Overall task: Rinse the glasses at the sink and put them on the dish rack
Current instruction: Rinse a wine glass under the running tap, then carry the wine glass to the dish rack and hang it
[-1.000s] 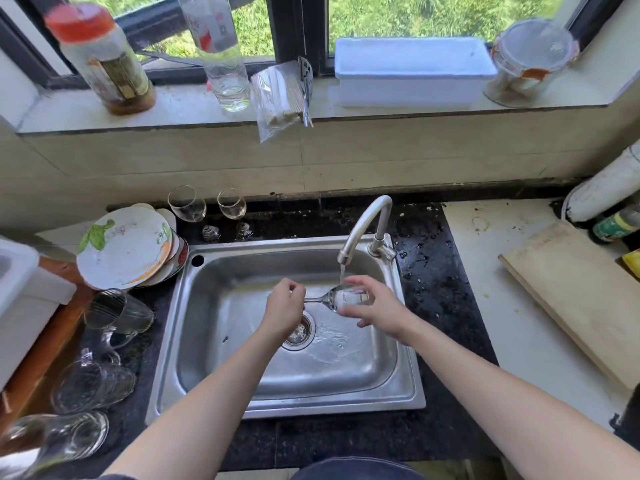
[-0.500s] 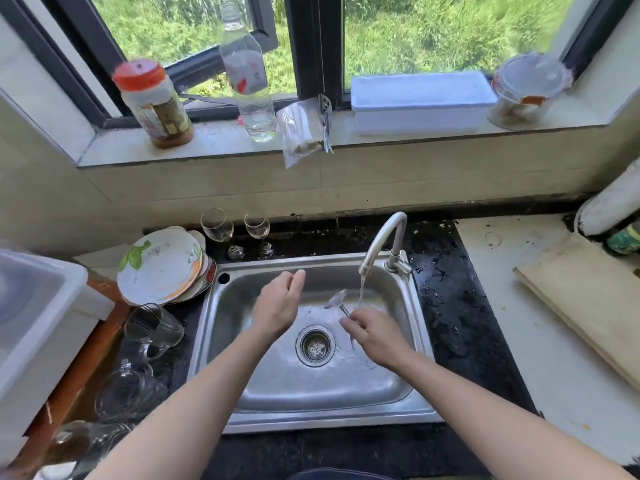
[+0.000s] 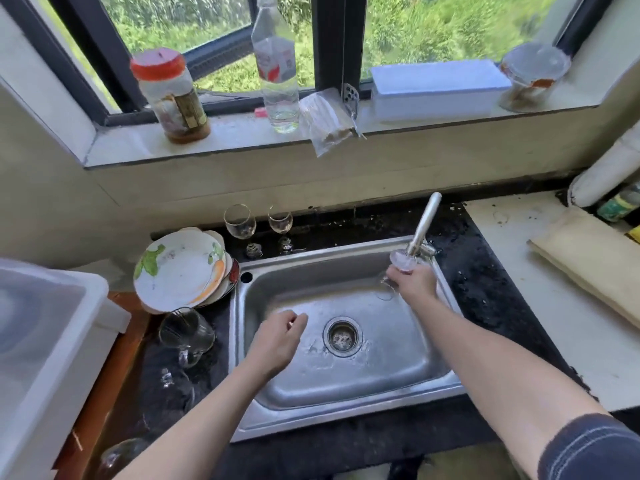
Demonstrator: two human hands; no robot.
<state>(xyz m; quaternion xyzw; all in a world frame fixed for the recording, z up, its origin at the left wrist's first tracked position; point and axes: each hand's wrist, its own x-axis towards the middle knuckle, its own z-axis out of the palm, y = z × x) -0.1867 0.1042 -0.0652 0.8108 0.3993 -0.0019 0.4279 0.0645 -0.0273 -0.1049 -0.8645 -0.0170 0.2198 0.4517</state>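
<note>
My right hand (image 3: 412, 282) grips a clear wine glass (image 3: 401, 262) at the back right of the steel sink (image 3: 346, 393), beside the base of the tap (image 3: 424, 221). The glass is turned over, its round foot up above my fingers and its bowl hanging below, mostly hidden. My left hand (image 3: 277, 337) hovers over the sink's left half, fingers loosely curled, holding nothing. No water stream shows at the tap. Two more wine glasses (image 3: 239, 223) (image 3: 280, 221) stand upright behind the sink. Glass mugs (image 3: 185, 332) lie on the dark counter to the left.
A stack of plates (image 3: 180, 268) leans at the sink's back left corner. A white plastic tub (image 3: 41, 341) fills the far left. A wooden board (image 3: 588, 258) lies on the right counter. Jars, a bottle and a white box stand on the windowsill (image 3: 242, 140).
My left hand let go of the glass's stem and dropped left. My right hand turned the glass upside down and carried it back right to the tap's base. The water stream is gone.
</note>
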